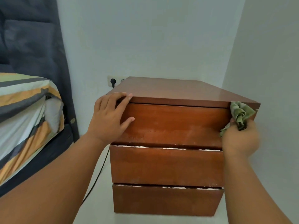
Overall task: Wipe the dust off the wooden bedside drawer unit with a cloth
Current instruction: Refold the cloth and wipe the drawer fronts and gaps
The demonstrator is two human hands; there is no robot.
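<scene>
- The right hand (240, 139) is closed around a bunched green cloth (239, 115), pressing it against the upper right corner of the top drawer front, just under the overhanging top panel.
- The left hand (110, 117) lies open on the upper left corner of the wooden drawer unit (166, 164), fingers (119, 95) spread over the edge of the top, thumb against the top drawer's face.
- Both forearms reach forward from the bottom of the view, the left one much closer and larger.
- The unit has three drawers, all pushed in, so their contents cannot be seen; pale dust shows along the gaps between them and as a haze low on the top drawer front.
- It stands on a light floor in a corner, against the pale wall.
- A black plug (113, 81) sits in a wall socket behind the unit's left rear corner, and a dark cable (98, 175) runs down the floor beside it.
- A bed with striped bedding (24, 110) stands to the left, well apart.
</scene>
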